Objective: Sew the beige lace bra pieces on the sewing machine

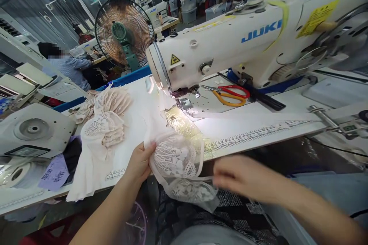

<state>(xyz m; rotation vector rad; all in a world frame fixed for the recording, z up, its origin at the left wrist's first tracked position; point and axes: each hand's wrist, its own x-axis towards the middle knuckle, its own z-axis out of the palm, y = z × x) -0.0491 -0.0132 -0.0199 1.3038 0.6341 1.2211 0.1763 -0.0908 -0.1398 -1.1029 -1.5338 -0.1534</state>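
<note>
Pinching the lace piece (172, 157) firmly at its left edge, with the left hand (142, 160) closed, thumb over fingers. Holding the right hand (232, 176) curled and blurred just beside the far end; impossible to tell whether gripping fabric or not. Partway along, by the look of it: showing lace and pale edging already joined, well apart from the presser foot (185, 103), with no telling about seams left to do. Supporting the piece immediately right of the left-hand grip, partly over the table (135, 130), partly sagging past its front edge. Looking outward: ahead of the grip, to the sewing machine (184, 61); farther right, to the scissors (238, 90); off left, to a heap of similar lacy garments (107, 122)
</note>
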